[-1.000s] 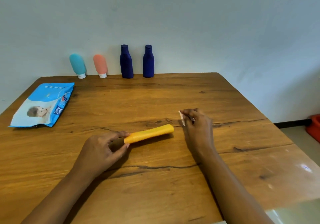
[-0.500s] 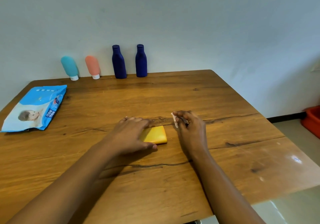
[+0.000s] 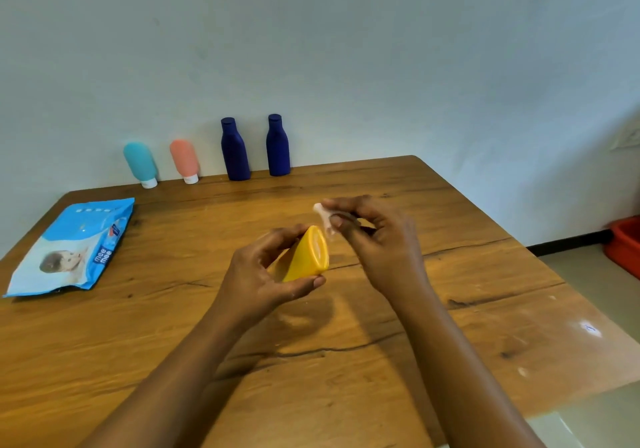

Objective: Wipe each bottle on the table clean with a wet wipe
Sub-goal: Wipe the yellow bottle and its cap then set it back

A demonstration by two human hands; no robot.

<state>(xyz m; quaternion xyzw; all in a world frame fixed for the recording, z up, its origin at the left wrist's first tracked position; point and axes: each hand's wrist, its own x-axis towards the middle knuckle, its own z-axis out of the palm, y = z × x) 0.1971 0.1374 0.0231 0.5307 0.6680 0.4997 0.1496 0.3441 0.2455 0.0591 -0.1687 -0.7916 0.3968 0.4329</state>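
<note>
Yellow bottle (image 3: 306,255): held up over the middle of the table (image 3: 467,312), its flat end face turned toward the viewer. It is gripped by the left hand (image 3: 263,274), with fingers (image 3: 277,236) curled over the top and the thumb underneath. Right hand (image 3: 377,240): just beside the bottle's end, bent fingers (image 3: 346,203) pinching a small crumpled wet wipe (image 3: 322,217). The wipe hangs close to the bottle's upper edge; whether the two touch cannot be told. Back edge of the table, by the wall, left to right: teal bottle (image 3: 140,163) and coral bottle (image 3: 184,161), each standing on a white cap, then two dark blue bottles (image 3: 235,150) upright, side by side. Left side of the table: blue wipes pack (image 3: 72,247), lying flat. Floor, far right: part of a red tub (image 3: 623,243).
</note>
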